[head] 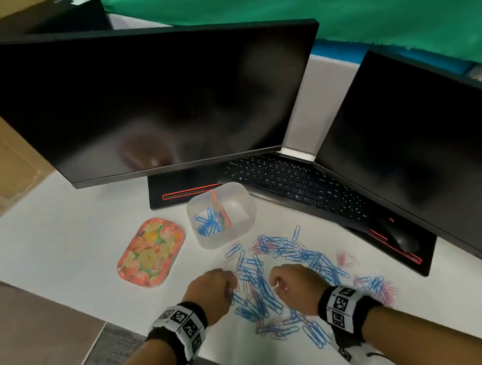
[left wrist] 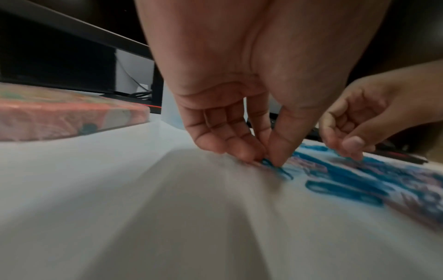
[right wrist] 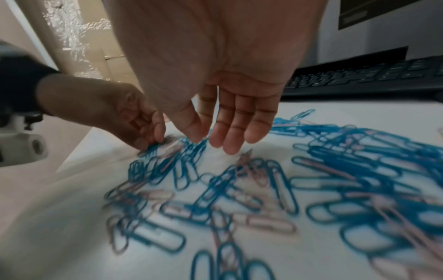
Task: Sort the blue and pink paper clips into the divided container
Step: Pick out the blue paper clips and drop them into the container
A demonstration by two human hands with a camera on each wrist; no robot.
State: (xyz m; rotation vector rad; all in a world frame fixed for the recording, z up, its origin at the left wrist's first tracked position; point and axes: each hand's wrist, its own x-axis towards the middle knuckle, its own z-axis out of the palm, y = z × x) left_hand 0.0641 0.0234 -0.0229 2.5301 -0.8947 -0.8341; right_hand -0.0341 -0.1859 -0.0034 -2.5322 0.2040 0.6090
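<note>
Just in front of the divided container (head: 221, 213), on the table (head: 64, 258), the left hand (left wrist: 239, 132) pinches a blue paper clip (left wrist: 275, 166) at the mixed pile (head: 286, 272). The right hand (right wrist: 230, 121) hovers with loose, empty fingers. Lifting that clip straight up should free it from its neighbours before dropping it in the blue-filled compartment.

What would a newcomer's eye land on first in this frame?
First the sprawl of blue and pink paper clips across the white table, with both hands working its near edge. The left hand pinches a blue clip; the right hand hovers with fingers loosely extended. Behind sit the divided container, blue clips in its left half, and a floral tray.
</note>
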